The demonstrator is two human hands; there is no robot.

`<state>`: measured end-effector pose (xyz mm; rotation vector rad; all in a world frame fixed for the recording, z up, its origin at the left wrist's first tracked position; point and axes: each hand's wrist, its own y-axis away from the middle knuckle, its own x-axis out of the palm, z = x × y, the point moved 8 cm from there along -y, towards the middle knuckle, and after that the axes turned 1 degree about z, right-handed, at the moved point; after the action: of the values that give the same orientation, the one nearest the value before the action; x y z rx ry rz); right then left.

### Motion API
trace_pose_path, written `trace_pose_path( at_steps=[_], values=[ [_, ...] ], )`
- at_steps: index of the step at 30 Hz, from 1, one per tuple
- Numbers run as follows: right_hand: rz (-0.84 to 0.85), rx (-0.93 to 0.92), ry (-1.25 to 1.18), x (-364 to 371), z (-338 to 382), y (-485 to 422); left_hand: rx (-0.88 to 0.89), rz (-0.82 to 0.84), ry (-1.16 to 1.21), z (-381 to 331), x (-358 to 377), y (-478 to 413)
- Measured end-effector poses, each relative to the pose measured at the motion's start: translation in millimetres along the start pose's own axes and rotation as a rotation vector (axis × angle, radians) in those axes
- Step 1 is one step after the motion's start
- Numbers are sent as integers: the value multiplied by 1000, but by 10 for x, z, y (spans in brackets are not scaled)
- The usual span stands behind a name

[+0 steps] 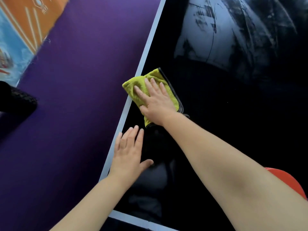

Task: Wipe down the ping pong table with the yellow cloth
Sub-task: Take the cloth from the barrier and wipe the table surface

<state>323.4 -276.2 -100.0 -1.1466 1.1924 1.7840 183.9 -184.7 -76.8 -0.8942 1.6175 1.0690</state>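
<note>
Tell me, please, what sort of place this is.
Probably an indoor games room: a dark ping pong table with a white edge line, a yellow cloth on it, and a purple floor beside it.

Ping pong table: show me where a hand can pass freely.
Free: the dark tabletop right of the yellow cloth and right hand, below the smudged pale patch. Crowded: the white side line, where the cloth and the flat left hand sit; a red object shows beside the right forearm.
</note>
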Motion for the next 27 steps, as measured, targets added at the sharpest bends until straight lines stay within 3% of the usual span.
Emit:
trace_pose_path(
  at_steps=[7, 15, 18, 24, 27],
  values=[
    [34, -38, 8, 409, 675, 802, -114, -202, 20, 518, -253, 534],
    [31, 32, -42, 861, 1258, 1805, -11, -234, 29, 785, -329, 1192],
    [0, 189, -107, 929, 1126, 2149, 36, -249, 26, 838, -356, 1473],
    [-139, 712, -340, 1068, 668, 3066, 162, -245, 37, 807, -313, 1941],
    [-230, 829, -443, 1187, 810, 3377, 239, -241, 57, 699, -284, 2108]
  ],
)
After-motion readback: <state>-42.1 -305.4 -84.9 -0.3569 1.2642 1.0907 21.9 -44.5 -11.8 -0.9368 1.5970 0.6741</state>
